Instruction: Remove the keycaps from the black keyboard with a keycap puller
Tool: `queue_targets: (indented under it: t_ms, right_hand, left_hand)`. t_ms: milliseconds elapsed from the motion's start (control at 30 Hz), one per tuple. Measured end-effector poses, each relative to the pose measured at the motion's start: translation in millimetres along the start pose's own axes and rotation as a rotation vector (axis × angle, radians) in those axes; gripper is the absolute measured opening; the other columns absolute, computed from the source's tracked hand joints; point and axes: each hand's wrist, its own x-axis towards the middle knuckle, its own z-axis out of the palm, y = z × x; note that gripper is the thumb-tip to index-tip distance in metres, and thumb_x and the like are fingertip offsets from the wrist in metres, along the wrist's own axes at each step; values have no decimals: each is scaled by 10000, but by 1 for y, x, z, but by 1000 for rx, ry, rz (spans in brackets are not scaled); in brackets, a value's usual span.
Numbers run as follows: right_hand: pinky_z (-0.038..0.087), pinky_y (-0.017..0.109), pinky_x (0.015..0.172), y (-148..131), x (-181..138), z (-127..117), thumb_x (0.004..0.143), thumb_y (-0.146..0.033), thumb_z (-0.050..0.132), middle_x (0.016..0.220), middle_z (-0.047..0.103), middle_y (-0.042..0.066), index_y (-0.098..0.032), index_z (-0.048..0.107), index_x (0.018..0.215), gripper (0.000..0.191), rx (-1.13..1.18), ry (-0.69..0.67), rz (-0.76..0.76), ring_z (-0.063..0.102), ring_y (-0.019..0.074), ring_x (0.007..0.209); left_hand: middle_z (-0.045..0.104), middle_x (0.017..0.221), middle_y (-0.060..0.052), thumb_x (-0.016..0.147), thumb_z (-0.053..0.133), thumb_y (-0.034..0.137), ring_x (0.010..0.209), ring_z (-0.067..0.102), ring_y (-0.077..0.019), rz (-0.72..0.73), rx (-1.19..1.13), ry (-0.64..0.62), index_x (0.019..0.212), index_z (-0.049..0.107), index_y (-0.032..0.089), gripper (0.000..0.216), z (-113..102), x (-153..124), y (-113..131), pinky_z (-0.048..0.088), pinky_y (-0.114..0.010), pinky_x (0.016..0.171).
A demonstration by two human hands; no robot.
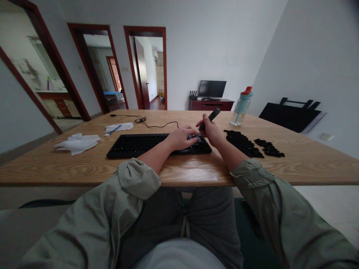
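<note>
A black keyboard [140, 144] lies on the wooden table in front of me, its keycaps apparently off. Over its right part, my left hand [181, 138] rests with the fingers stretched out and apart. My right hand [210, 130] is closed around a black bar-shaped tool [214, 114], held tilted above the keyboard's right end. The tool's lower end is dark and partly hidden by the fingers, so its exact kind is unclear. To the right of that hand lie a large pile of loose black keycaps [244, 144] and a smaller keycap pile [269, 148].
Crumpled white tissues [78, 144] lie at the left, near another tissue [126, 126] with a thin blue stick [114, 130] on it. The keyboard's cable [157, 126] curls behind it. A clear bottle [241, 108] with a red cap stands at the back right of the table [182, 172].
</note>
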Motion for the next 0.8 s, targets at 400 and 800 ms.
queue_targets:
  t_ms: [400,800]
  right_hand:
    - [311,245,396,-8,-8,7,846,-806,477,482,465,-22,-201,564,687,631,-65,-28,51,411,106,403]
    - [383,255,469,1,-2,3,792,-877,433,602,546,11,-202,569,668,699,-134,70,-75,474,119,497]
  left_hand:
    - [748,928,-75,899,571,355,857,677,-215,-48,133,-107,1001,757,191,268,3,1,-2,508,-329,815]
    - [754,941,-66,878,599,331,837,686,-210,-22,78,-118,1064,687,178,256,0,-3,18,506,-310,754]
